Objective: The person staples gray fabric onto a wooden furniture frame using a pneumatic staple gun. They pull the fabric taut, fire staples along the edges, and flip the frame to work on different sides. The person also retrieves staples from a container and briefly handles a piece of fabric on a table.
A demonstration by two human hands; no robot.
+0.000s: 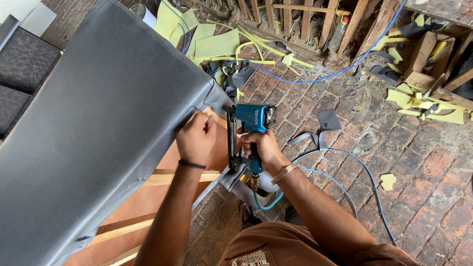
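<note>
My left hand point(196, 138) pinches the edge of grey upholstery fabric point(98, 128) and pulls it over the corner of a plywood and timber furniture frame point(162, 182). My right hand point(263, 150) grips the handle of a teal pneumatic staple gun point(251, 125). The gun's nose points at the frame corner just beside my left fingers. A blue air hose point(345, 177) runs from the bottom of the gun's handle across the floor.
The floor is red brick point(404, 162), littered with yellow foam offcuts point(217, 44) and grey fabric scraps point(327, 119). Wooden frames and slats point(305, 19) stand at the back. Dark patterned cushions point(22, 69) lie at the far left.
</note>
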